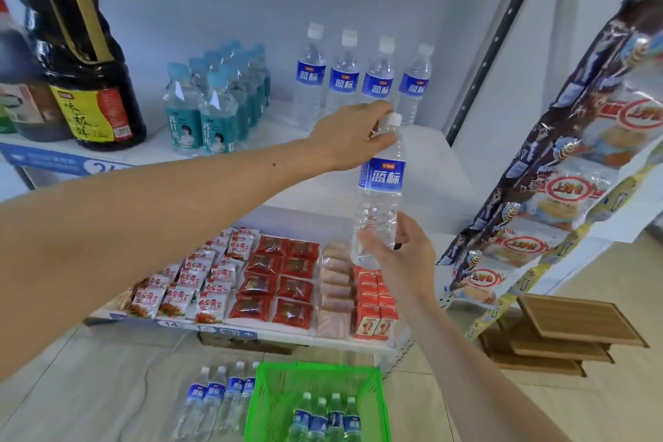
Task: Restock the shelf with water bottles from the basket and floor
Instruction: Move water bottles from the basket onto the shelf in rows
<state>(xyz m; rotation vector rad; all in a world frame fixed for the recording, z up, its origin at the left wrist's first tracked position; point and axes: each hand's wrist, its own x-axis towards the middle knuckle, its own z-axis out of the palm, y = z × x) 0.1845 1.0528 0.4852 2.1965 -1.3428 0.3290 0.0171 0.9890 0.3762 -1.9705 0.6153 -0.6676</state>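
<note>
I hold one blue-labelled water bottle (381, 187) upright in front of the white upper shelf (423, 161). My left hand (353, 134) grips its neck just under the white cap. My right hand (401, 255) grips its lower end from the right. Several matching bottles (360, 77) stand in a row at the back of that shelf. On the floor a green basket (317, 379) holds several more bottles (326, 420), and several others (219, 402) stand just left of the basket.
Teal-labelled bottles (211, 108) and dark sauce jugs (79, 57) fill the shelf's left part. Snack packets (265, 283) cover the lower shelf. Hanging snack strips (559, 169) dangle at the right. A wooden rack (567, 330) sits on the floor at the right.
</note>
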